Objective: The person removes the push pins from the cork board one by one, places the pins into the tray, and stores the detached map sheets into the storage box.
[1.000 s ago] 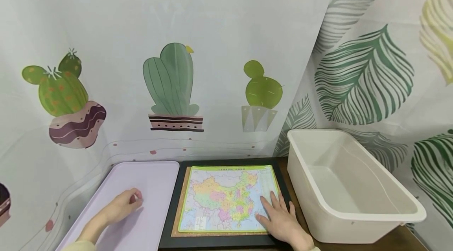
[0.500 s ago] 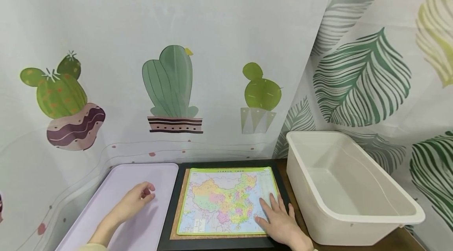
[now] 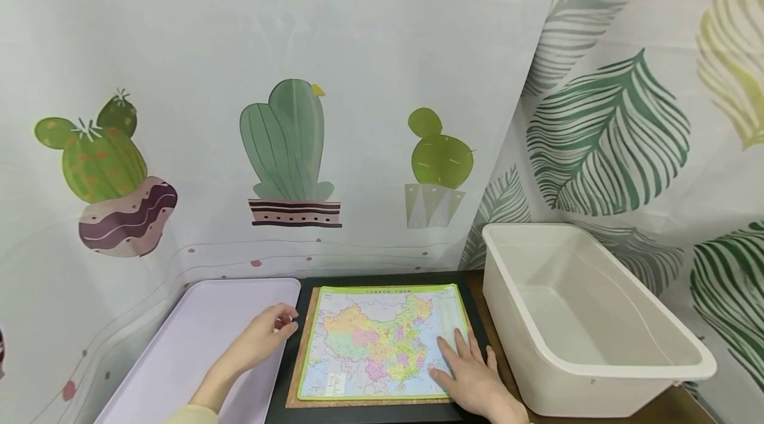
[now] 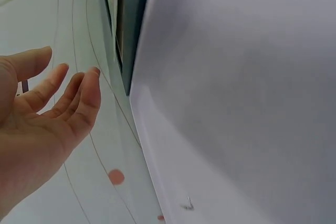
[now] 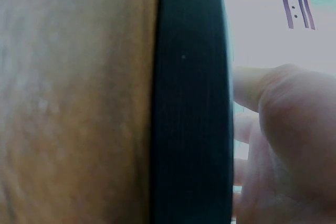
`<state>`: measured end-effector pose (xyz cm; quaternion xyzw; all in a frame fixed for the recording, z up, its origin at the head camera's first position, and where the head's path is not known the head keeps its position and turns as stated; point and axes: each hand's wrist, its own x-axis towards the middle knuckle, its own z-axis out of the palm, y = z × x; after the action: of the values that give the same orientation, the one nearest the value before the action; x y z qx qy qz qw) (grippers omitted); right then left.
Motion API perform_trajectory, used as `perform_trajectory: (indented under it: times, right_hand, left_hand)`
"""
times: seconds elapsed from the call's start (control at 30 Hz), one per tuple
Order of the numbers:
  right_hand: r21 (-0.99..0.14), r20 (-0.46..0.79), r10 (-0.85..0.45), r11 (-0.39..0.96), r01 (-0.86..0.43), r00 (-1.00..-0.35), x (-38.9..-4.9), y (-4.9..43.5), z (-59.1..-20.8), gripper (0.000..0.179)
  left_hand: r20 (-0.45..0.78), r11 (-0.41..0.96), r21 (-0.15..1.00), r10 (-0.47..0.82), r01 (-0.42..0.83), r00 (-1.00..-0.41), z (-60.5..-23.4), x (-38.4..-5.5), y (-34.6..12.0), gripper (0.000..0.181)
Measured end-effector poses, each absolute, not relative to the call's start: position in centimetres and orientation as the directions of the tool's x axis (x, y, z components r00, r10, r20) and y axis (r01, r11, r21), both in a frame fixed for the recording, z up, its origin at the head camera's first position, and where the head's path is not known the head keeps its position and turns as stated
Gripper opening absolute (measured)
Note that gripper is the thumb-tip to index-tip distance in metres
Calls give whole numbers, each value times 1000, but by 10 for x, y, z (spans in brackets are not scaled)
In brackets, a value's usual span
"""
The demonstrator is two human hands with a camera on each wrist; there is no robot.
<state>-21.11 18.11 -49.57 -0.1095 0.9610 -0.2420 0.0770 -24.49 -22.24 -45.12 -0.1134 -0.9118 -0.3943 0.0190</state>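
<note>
A map sheet or board with a lime-green border (image 3: 364,344) lies on a brown cork-like surface (image 3: 296,394) inside a black frame (image 3: 382,281). My right hand (image 3: 474,377) rests with spread fingers on the map's lower right part, its palm over the frame's edge. Above the lilac tray (image 3: 221,311) hovers my left hand (image 3: 259,341), fingertips near the frame's left side. In the left wrist view, that hand (image 4: 58,108) has loosely bent fingers with nothing between them. The right wrist view shows the frame's dark side (image 5: 191,103) beside my thumb (image 5: 299,119).
A deep white bin (image 3: 519,318) stands to the right of the frame, on a brown wooden table (image 3: 662,407). Behind everything hangs a white curtain (image 3: 370,46) printed with cacti. Leaf-patterned cloth (image 3: 603,132) covers the right side.
My left hand has moved right across the lilac tray toward the black frame. The right hand stays on the map. The head view has shifted slightly.
</note>
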Motion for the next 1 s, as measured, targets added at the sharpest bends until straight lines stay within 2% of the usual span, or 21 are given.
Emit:
perform_trajectory:
  times: [0.23, 0.57, 1.0]
  right_hand:
    - [-490, -104, -249, 856, -168, -963, -209, 182, -496, 72]
    - [-483, -101, -248, 859, -171, -964, -207, 183, -495, 71]
    - [-476, -74, -255, 858, -190, -964, -210, 182, -496, 71]
  left_hand:
    - [80, 642, 750, 151, 160, -985, -455, -248, -204, 28]
    - [-60, 512, 859, 105, 2, -993, -461, -252, -186, 45]
    - [-120, 491, 868, 60, -75, -991, -463, -266, -186, 45]
